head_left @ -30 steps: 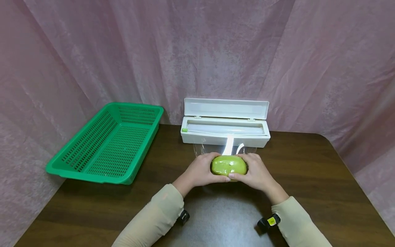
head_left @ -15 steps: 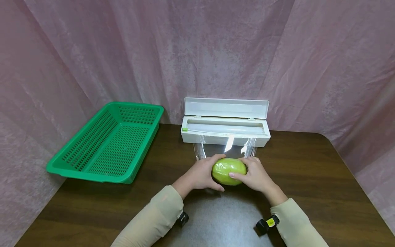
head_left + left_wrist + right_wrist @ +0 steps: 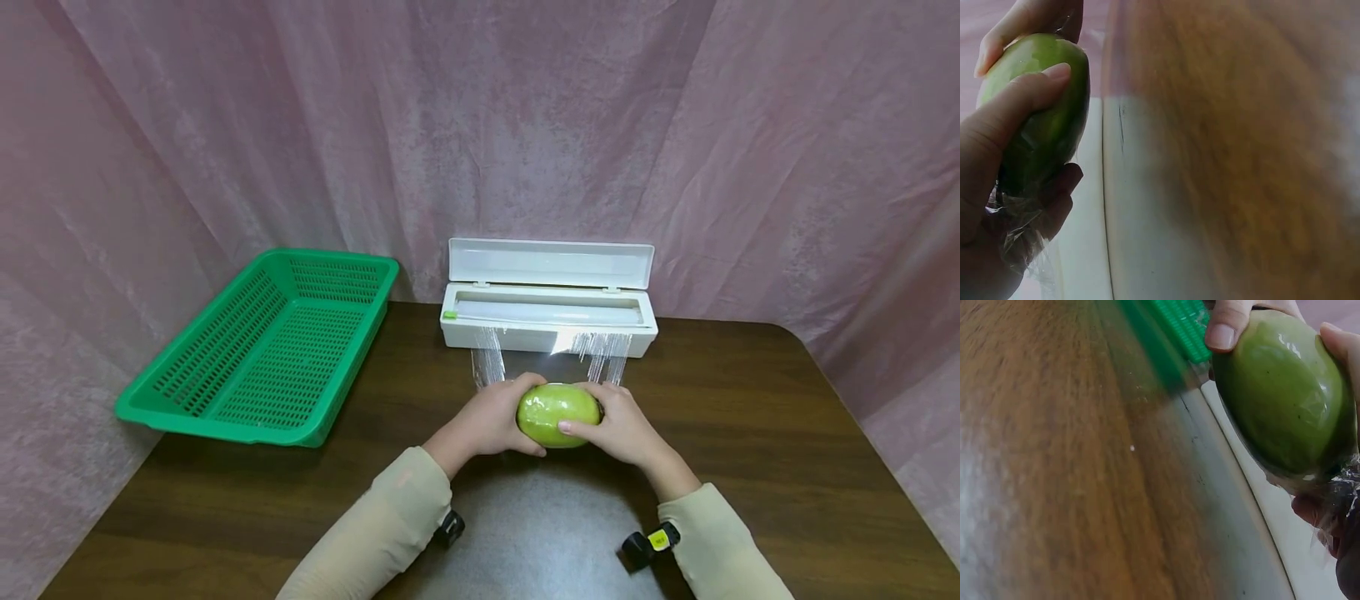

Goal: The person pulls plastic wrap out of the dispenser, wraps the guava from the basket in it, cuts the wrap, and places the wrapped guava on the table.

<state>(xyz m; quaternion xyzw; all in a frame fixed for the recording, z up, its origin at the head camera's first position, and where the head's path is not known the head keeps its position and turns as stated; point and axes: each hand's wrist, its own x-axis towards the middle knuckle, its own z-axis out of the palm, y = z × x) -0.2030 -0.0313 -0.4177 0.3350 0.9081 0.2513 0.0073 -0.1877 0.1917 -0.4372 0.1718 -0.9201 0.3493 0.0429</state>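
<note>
Here, fruit (image 3: 551,408) between left hand (image 3: 497,421), right hand (image 3: 624,425)

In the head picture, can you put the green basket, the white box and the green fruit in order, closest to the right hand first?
1. Green fruit: in the grip of the right hand.
2. White box: just beyond the fruit, lid open.
3. Green basket: farthest, over on the left.

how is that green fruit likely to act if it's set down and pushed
The green fruit would likely roll unevenly, being a rounded oval. The shiny clear film around it might make it slick. It is probably firm: no dent shows where the left hand and right hand grip it.
</note>
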